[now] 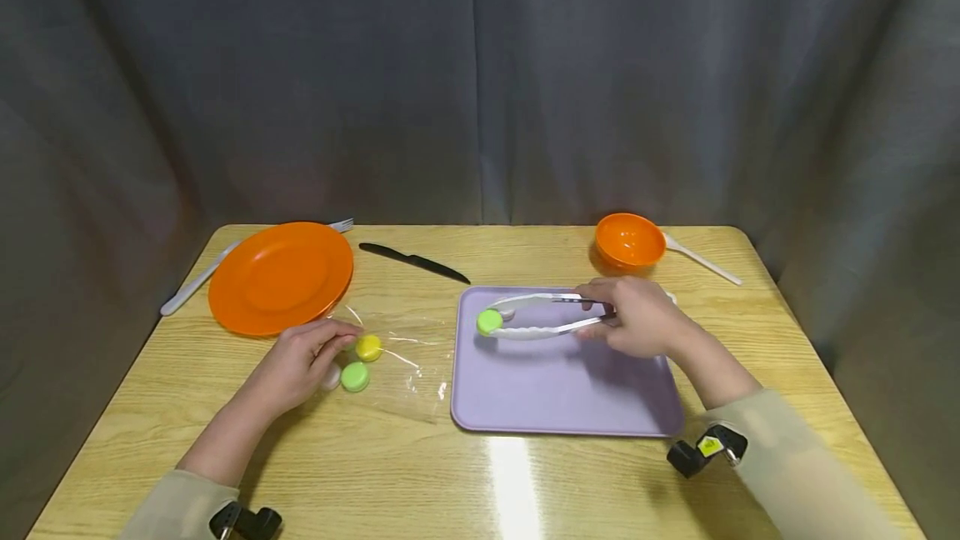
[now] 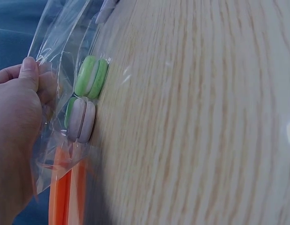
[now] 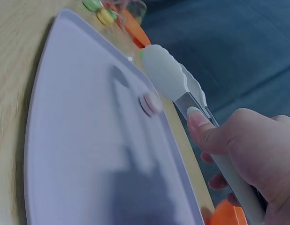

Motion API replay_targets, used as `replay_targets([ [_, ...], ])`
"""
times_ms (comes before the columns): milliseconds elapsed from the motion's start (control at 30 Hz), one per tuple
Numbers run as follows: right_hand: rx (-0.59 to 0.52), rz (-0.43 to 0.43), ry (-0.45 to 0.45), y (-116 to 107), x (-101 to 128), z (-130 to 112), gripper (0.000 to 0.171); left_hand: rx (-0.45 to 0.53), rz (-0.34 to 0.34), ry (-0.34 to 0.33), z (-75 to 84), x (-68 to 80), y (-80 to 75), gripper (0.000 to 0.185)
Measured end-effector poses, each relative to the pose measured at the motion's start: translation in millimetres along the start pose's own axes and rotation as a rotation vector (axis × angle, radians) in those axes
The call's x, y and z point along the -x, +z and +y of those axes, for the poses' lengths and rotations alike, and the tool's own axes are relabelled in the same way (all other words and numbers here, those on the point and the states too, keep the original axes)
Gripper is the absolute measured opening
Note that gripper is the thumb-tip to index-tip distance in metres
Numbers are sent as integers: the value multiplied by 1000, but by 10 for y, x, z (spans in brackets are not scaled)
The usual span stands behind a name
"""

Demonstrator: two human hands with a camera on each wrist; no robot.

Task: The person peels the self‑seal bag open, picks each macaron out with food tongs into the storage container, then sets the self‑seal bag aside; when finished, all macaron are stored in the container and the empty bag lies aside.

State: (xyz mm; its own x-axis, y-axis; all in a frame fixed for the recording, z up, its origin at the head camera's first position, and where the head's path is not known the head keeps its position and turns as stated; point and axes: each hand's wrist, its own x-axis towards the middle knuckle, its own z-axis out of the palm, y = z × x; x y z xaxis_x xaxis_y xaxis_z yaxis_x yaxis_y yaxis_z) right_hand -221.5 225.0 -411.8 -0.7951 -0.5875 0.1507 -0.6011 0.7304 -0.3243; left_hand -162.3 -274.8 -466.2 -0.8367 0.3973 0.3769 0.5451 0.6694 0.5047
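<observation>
- Head view: the right hand [image 1: 637, 325] grips white tongs [image 1: 540, 317] over the lilac tray [image 1: 562, 398]. Their long axis runs nine to three, tips at nine o'clock clamped on a green macaron [image 1: 490, 322].
- At nine o'clock across the counter [image 1: 525, 482], the left hand [image 1: 300, 365] pinches a clear bag [image 1: 397, 357], with a yellow macaron [image 1: 368, 347] and a second green one [image 1: 355, 377] beside its fingers. The right hand is the nearer to the tonged piece. A black knife [image 1: 412, 262] and orange plate [image 1: 280, 276] sit at twelve, clear of that line.
- Left wrist view: fingers curled on the bag's film [image 2: 56, 70]; a green macaron [image 2: 91, 77] and a pale one [image 2: 80, 120] stand on edge inside.
- Right wrist view: thumb and fingers wrapped round the tong handle [image 3: 229, 178]; a pink macaron [image 3: 150, 103] lies on the tray [image 3: 88, 140] under the tips.
</observation>
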Motion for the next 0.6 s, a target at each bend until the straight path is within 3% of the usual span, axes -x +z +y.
replay_targets([
  [300,69,-12,136,-171,286,284,46,-15,21,-7,14,15,-6,21],
  [600,91,-37,228,-195,459,420,52,-5,15,-26,33,3,1,22],
])
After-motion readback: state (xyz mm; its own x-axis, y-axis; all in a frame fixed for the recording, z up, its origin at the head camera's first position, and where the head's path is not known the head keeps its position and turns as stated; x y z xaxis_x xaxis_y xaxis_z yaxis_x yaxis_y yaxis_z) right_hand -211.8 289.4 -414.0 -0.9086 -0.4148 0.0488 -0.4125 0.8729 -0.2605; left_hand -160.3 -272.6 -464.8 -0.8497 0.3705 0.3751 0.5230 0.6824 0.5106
